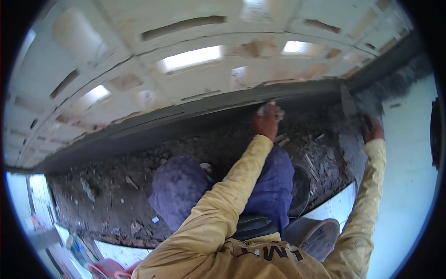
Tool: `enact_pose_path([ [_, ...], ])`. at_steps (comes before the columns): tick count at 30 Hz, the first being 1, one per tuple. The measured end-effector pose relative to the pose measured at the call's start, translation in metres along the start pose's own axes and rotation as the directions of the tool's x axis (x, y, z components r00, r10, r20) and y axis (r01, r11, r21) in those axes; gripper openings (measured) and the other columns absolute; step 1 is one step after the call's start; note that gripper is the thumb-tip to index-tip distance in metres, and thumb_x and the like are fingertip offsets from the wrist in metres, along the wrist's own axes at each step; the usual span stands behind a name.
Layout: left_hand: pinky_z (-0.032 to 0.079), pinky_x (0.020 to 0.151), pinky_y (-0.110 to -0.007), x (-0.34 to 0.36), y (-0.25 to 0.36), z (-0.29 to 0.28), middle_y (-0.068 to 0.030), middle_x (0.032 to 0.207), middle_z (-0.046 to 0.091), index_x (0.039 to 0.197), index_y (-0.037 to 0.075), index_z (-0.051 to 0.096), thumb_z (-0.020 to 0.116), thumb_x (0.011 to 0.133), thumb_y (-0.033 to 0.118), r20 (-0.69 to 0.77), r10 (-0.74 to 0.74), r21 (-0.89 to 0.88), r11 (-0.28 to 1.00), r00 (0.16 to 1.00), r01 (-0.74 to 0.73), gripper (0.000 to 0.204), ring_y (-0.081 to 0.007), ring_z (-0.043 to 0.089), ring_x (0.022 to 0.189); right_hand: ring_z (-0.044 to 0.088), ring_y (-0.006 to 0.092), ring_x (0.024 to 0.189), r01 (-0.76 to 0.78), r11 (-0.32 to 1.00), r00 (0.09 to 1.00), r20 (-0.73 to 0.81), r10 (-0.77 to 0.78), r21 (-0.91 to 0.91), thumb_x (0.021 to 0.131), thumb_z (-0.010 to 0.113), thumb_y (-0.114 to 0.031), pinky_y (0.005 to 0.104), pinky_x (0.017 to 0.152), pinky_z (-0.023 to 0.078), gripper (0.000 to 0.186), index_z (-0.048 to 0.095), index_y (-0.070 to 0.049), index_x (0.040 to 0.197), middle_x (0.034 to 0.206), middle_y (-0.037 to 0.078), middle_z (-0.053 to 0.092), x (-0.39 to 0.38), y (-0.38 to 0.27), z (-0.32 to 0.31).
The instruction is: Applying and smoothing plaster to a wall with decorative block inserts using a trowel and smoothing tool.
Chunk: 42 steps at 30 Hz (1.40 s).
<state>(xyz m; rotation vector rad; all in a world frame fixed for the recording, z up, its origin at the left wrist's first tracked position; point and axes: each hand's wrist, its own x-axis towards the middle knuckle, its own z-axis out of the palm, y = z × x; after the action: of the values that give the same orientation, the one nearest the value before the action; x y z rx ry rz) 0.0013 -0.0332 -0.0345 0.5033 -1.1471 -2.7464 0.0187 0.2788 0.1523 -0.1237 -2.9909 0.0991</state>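
Note:
My left hand [265, 123] reaches forward to the foot of a white wall. It presses a small pale lump [271, 109] against the grey mortar band [195, 114] that runs along the wall's base. My right hand [373, 131] is further right and grips a trowel [347, 100], whose blade points up against the wet grey mortar near the corner. Both arms wear yellow sleeves. My knees in blue trousers [179, 188] are bent below the arms.
The white wall [139, 60] has several slot openings with light coming through. Dirt ground [111, 195] strewn with rubble and sticks lies below the band. A dark bucket [316, 235] stands by my right side. A white surface [409, 176] rises on the right.

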Motion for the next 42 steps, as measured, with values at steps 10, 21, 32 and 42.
enact_pose_path([
  [10,0.047,0.061,-0.028,0.015,-0.025,-0.006,-0.0016,0.077,0.06,0.102,0.013,0.058,0.056,0.091,0.038,0.093,-0.05,-0.064,0.996,0.994,0.056,0.027,-0.0112,0.059,0.071,0.06,0.0304,0.083,0.528,0.648,0.792,-0.044,-0.608,0.55,0.075,0.065,-0.011,0.0384,0.076,0.049,0.03,0.064,-0.01,0.105,0.092,0.011,0.061,-0.094,-0.287,-0.015],
  [21,0.047,0.067,-0.032,0.001,-0.02,-0.019,-0.0077,0.083,0.062,0.101,0.01,0.059,0.055,0.091,0.037,0.086,0.14,0.104,0.983,0.986,-0.149,0.029,-0.0183,0.06,0.076,0.062,0.0261,0.077,0.725,0.604,0.639,0.005,-0.769,0.332,0.077,0.066,-0.018,0.0397,0.071,0.05,0.031,0.064,-0.017,0.108,0.089,0.006,0.058,-0.103,-0.409,-0.007],
  [32,0.048,0.074,-0.036,0.004,-0.012,-0.021,-0.0144,0.09,0.063,0.1,0.007,0.06,0.054,0.09,0.035,0.127,0.371,0.424,0.818,0.92,-0.389,0.03,-0.0262,0.061,0.082,0.064,0.0277,0.08,0.708,0.704,0.693,0.13,-0.709,0.063,0.079,0.065,-0.025,0.0515,0.071,0.05,0.029,0.062,-0.022,0.108,0.095,0.004,0.056,-0.091,-0.395,-0.007],
  [42,0.049,0.076,-0.039,0.008,-0.025,-0.017,-0.0183,0.092,0.065,0.098,0.005,0.062,0.055,0.088,0.032,0.282,0.517,0.607,0.556,0.808,-0.568,0.029,-0.0312,0.062,0.084,0.06,0.0319,0.081,0.613,0.76,0.774,0.031,-0.633,0.215,0.076,0.064,-0.013,0.0399,0.069,0.05,0.032,0.064,-0.014,0.108,0.088,0.011,0.059,-0.063,-0.27,-0.024],
])
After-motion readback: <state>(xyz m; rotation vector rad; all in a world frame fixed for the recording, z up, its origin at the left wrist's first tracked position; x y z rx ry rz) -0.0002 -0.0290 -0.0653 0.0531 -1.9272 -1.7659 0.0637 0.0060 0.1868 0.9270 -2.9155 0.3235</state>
